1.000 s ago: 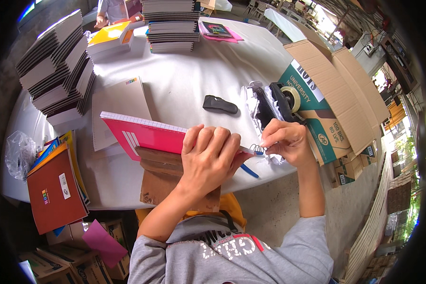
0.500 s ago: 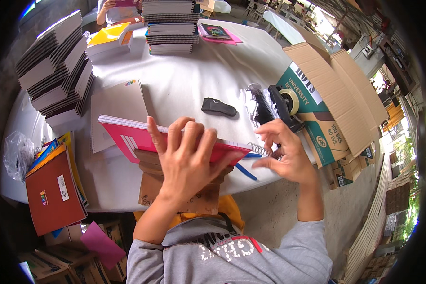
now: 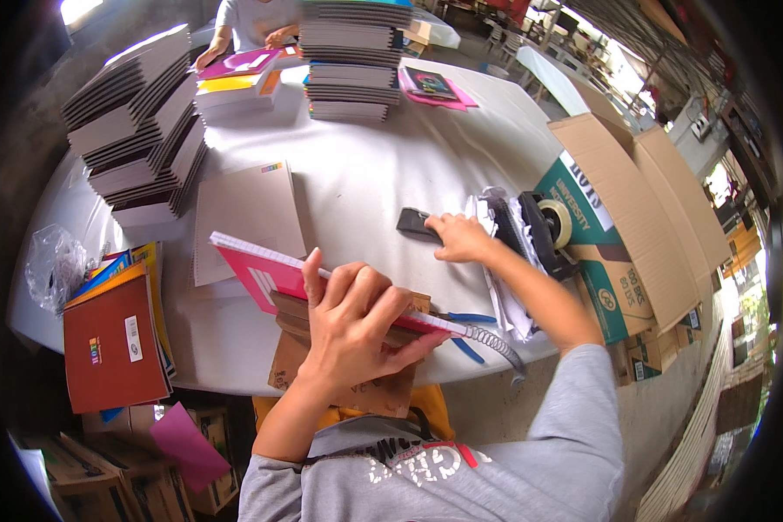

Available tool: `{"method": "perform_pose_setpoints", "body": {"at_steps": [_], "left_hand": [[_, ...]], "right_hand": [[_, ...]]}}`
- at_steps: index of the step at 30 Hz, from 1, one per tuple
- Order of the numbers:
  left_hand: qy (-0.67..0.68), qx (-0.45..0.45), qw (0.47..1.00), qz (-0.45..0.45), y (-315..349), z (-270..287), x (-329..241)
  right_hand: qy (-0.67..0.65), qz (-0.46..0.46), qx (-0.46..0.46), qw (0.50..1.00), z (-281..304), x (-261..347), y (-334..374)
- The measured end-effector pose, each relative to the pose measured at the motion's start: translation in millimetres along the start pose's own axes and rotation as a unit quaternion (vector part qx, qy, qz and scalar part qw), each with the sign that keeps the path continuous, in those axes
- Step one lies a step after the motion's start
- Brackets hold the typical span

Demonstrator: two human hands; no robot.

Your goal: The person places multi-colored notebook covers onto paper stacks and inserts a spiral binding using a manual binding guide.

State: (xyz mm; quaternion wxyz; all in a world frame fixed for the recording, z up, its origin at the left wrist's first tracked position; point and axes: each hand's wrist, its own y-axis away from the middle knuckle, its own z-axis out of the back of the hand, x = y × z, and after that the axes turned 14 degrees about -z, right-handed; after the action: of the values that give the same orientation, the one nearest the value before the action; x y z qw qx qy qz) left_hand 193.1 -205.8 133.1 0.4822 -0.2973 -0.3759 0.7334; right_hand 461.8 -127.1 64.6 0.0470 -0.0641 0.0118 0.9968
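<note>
My left hand [image 3: 352, 313] grips a pink notebook [image 3: 250, 274] at its upper edge, with the index finger raised. The notebook stands tilted against a brown cardboard-like stand [image 3: 291, 352] in front of me. From its right end a loose grey spiral coil [image 3: 496, 342] sticks out and droops past the table edge. Blue-handled pliers [image 3: 468, 350] lie partly behind the notebook. My right hand [image 3: 463, 237] reaches forward, its fingers closed at the right end of a small black elongated object [image 3: 414, 220] on the table; its kind is unclear.
A grey-beige notebook [image 3: 245, 217] lies beyond the pink one. Tall notebook stacks [image 3: 139, 130] [image 3: 350, 65] stand far left and back. A tape dispenser [image 3: 548, 230] sits beside an open carton [image 3: 618, 252] at right. Brown notebooks [image 3: 113, 339] overhang the left edge. Another person [image 3: 257, 22] works across the table.
My right hand has left the coil end and moved forward to the black object. The coil now hangs farther out. Across the table, a purple notebook has come down onto the yellow pile.
</note>
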Motion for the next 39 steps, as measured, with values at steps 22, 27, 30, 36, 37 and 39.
{"method": "perform_pose_setpoints", "body": {"at_steps": [22, 27, 30, 36, 37, 39], "left_hand": [[-0.014, -0.004, 0.997, 0.081, -13, -7, -13], [-0.015, -0.005, 0.998, 0.068, -8, -4, -9], [-0.028, -0.004, 0.997, 0.066, -7, -3, -11], [0.059, -0.063, 0.992, 0.089, -3, -2, -9], [0.058, -0.076, 0.992, 0.083, -4, -5, -9], [0.052, -0.098, 0.991, 0.08, -6, -8, -8]], "right_hand": [[-0.562, 0.288, -0.079, 0.772, 91, 10, 94], [-0.693, 0.461, -0.126, 0.54, 96, 38, 100], [-0.496, 0.225, -0.126, 0.829, 88, 20, 80], [-0.46, 0.244, -0.043, 0.853, 104, 25, 84], [-0.564, 0.245, -0.042, 0.788, 100, 20, 85], [-0.7, 0.442, -0.066, 0.557, 96, 25, 78]]}}
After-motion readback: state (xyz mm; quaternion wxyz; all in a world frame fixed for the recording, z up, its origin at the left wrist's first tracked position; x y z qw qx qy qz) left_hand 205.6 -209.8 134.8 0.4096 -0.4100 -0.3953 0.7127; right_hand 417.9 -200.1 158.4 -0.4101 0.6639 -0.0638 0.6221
